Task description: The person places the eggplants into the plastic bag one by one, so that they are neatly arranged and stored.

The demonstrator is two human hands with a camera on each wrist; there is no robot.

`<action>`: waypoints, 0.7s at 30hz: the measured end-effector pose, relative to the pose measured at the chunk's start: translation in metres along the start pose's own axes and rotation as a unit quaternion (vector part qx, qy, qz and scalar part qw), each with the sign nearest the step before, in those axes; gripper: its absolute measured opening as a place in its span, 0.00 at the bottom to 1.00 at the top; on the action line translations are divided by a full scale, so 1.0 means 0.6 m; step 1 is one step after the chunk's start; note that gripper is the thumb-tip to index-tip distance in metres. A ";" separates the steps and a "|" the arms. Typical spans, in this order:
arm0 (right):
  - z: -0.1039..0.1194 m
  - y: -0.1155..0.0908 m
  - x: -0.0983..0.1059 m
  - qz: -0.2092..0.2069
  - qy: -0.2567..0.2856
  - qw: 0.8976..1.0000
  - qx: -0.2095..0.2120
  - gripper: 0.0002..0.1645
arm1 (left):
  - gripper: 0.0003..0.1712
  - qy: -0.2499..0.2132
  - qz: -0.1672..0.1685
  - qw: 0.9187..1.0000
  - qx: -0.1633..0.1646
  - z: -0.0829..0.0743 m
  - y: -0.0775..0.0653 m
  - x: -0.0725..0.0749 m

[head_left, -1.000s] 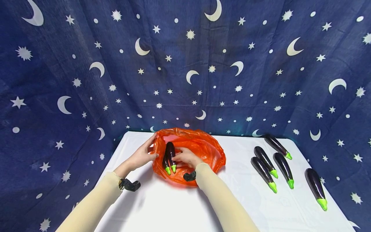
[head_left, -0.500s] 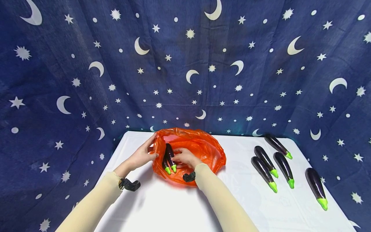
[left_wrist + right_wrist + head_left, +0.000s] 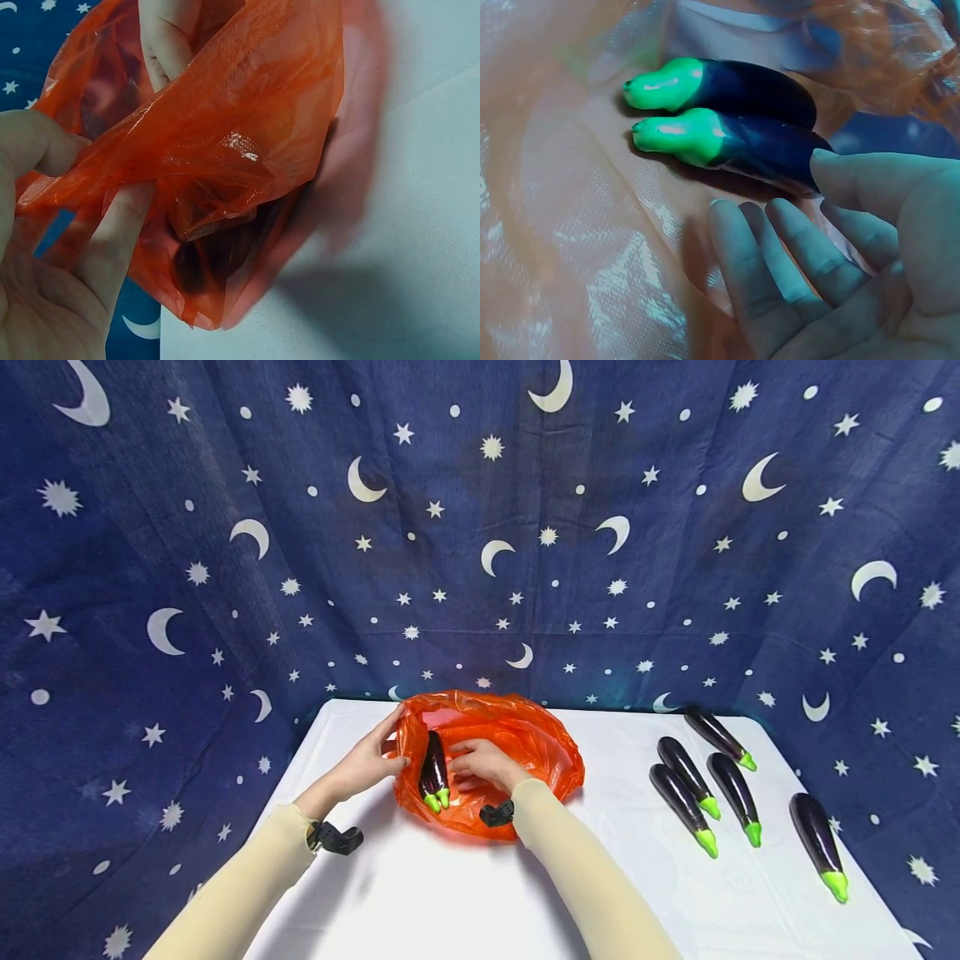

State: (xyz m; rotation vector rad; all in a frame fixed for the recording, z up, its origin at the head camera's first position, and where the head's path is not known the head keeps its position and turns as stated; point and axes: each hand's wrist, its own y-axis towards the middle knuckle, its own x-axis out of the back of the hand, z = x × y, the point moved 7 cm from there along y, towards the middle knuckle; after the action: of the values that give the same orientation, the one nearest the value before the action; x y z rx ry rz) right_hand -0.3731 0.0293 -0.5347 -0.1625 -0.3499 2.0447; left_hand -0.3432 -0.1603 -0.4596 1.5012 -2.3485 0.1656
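Settling two eggplants (image 3: 437,767) in the orange bag (image 3: 553,753), lower centre of the head view, looks the step: left hand (image 3: 363,766) pinches the bag; right hand (image 3: 484,764), loosely spread, apparently empty, should next withdraw.

A dark blue curtain (image 3: 450,477), softly creased, hangs behind the desk (image 3: 757,910) and along both sides, printed with white crescents (image 3: 156,629), six-pointed stars (image 3: 403,433), many-rayed bursts (image 3: 491,448) and round dots (image 3: 454,411). A white cloth (image 3: 420,902), faintly creased, covers the desk, whose far corners look rounded.
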 end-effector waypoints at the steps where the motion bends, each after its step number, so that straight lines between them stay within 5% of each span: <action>1: 0.001 -0.002 0.002 0.003 0.000 1.000 0.003 0.32 | 0.57 0.000 0.000 1.000 -0.001 -0.001 0.000 0.000; 11: 0.020 -0.032 0.017 0.061 0.010 0.997 0.036 0.34 | 0.59 -0.010 -0.004 1.000 -0.002 -0.006 0.002 -0.006; 21: 0.063 -0.118 0.021 0.127 -0.038 0.989 0.066 0.31 | 0.59 0.001 -0.010 1.000 -0.002 -0.007 0.001 -0.010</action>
State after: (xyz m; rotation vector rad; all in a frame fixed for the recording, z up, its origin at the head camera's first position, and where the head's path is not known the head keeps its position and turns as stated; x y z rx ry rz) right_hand -0.3296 0.0653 -0.4759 -0.0500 -0.2498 2.3223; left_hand -0.3405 -0.1540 -0.4578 1.5202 -2.3302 0.1573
